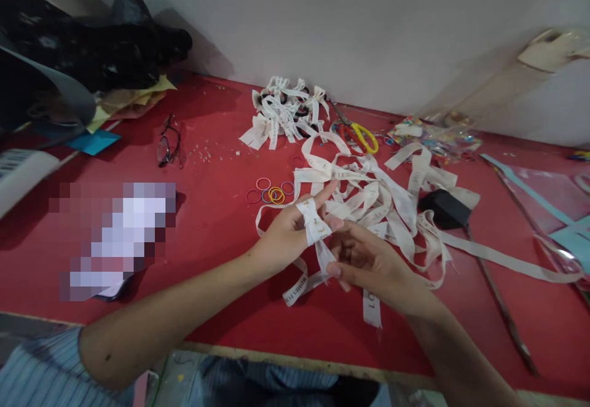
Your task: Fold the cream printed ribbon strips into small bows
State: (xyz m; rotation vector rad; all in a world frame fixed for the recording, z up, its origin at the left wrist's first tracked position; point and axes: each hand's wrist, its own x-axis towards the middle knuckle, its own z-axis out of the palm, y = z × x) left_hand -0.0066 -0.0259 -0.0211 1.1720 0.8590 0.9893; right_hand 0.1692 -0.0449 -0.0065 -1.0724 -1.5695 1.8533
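My left hand (pixel 288 232) has a white printed ribbon (pixel 314 225) looped across its fingers in a bow-like shape, the index finger stretched out past it. Close beside it, my right hand (pixel 371 256) is curled, with thumb and fingers at the ribbon's hanging tail. What lies inside the right palm is partly hidden. Loose printed ribbon (pixel 369 201) lies in a tangle just beyond both hands. Several small coloured elastic bands (pixel 276 195) rest on the red table left of the tangle. Farther back is a pile of white ribbon bows with dark bands (pixel 286 112).
Yellow-handled scissors (pixel 364 138) lie behind the ribbon, near a clear bag of colourful pieces (pixel 433 136). A black adapter (pixel 443 209) with a cable sits to the right. Eyeglasses (pixel 168 142) and a phone with a blurred screen (pixel 124 241) are at left. A wall bounds the back.
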